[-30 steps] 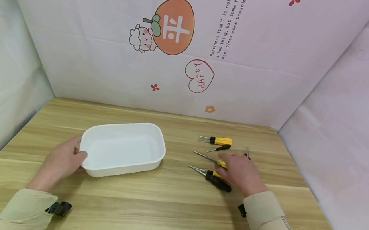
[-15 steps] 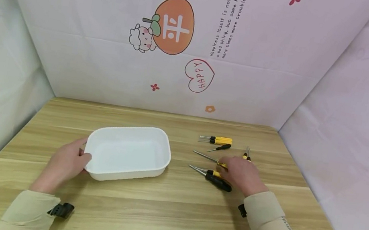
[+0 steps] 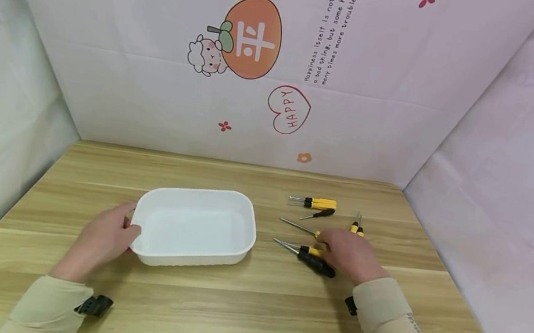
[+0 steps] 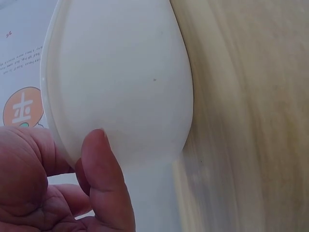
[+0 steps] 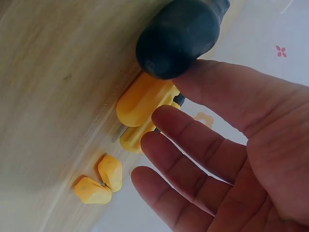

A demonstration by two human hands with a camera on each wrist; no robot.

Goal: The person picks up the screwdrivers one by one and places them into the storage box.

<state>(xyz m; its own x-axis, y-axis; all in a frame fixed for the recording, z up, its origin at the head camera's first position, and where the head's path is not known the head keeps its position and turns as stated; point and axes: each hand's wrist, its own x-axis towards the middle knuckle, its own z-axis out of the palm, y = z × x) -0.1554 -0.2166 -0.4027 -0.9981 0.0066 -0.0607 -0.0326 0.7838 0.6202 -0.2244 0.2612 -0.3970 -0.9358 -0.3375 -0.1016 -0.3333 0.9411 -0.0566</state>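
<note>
We pinch the left end of the white box, near mid-frame, between the fingers of our left hand. Right of centre, our right hand has its fingers apart over a long screwdriver on the wooden surface; a thick black screwdriver lies just below, yellow screwdrivers farther up.

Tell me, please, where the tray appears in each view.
Head: tray left of centre, held by the left hand.
Left wrist: large, upper left to middle.
Right wrist: not in it.
Shared landmark: the table (head's lower half; left wrist's right side; right wrist's left side).
</note>
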